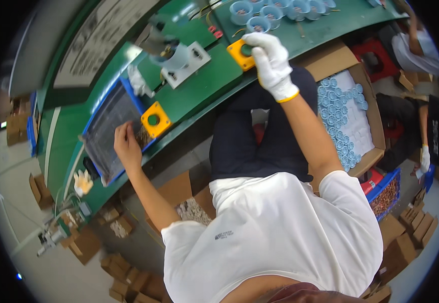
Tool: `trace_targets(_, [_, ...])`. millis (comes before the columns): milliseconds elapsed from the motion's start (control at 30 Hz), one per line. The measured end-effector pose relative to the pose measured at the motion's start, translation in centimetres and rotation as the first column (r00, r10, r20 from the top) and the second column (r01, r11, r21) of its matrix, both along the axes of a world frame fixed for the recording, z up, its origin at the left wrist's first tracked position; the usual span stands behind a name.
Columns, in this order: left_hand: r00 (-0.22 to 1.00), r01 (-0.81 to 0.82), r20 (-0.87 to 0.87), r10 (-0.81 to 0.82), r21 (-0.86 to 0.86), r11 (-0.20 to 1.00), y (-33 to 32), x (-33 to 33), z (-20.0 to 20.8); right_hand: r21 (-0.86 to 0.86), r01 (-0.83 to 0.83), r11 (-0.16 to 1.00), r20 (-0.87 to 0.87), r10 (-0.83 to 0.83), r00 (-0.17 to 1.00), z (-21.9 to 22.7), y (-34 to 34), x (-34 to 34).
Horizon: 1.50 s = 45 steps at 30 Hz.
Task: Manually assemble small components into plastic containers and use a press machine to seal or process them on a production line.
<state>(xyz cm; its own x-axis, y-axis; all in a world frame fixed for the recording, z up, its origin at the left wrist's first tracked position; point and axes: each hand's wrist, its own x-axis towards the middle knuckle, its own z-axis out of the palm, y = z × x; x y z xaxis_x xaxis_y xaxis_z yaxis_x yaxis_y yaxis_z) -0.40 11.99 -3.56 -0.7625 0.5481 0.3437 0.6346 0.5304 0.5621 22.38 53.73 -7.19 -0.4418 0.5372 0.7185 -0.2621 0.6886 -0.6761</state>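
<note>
My left hand [127, 144], bare, reaches over a blue-rimmed tray [134, 97] on the green bench. Its fingers are bent together beside a heap of small brownish parts [143, 136]; whatever is between them is too small to make out. Close by sits a yellow box with a green push button [153, 120]. My right hand [272, 65] wears a white glove with a yellow cuff. Thumb and fingers are apart at the edge of a second yellow button box [238, 55], partly covering its green button. Between the boxes, a pale blue cup [177, 57] sits at a white fixture plate [193, 64].
Several pale blue cups [258, 24] stand at the bench's far right. A cardboard box [374, 108] of light blue cup-shaped parts [336, 118] is right of my legs. A spare glove [83, 182] lies at the left bench edge. Other people work at right.
</note>
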Motion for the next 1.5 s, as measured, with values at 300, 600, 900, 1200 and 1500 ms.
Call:
trace_targets(300, [0.997,0.014,-0.078,-0.021,-0.092,0.996,-1.9,-0.3,-0.8,0.255,0.150,0.955,-0.048,-0.143,0.989,5.9,-2.5,-0.1])
trace_targets(600, [0.997,0.058,-0.039,-0.063,-0.122,0.991,-1.1,-1.2,-0.5,-0.264,-0.223,0.938,0.140,0.267,0.954,13.6,-10.1,-6.5])
trace_targets(900, [0.999,0.043,-0.023,-0.045,-0.069,0.997,1.5,0.3,0.0,0.052,0.399,0.915,-0.136,-0.390,0.911,12.1,0.0,-4.6])
trace_targets(1200, [1.000,-0.018,-0.016,0.017,-0.072,0.997,0.7,0.3,-0.3,0.391,0.049,0.919,0.808,-0.368,0.459,11.2,16.0,-18.3])
trace_targets(1500, [0.997,-0.039,-0.063,0.034,-0.078,0.996,0.7,1.0,0.6,0.683,0.040,0.730,0.261,-0.294,0.919,10.0,12.1,-3.6])
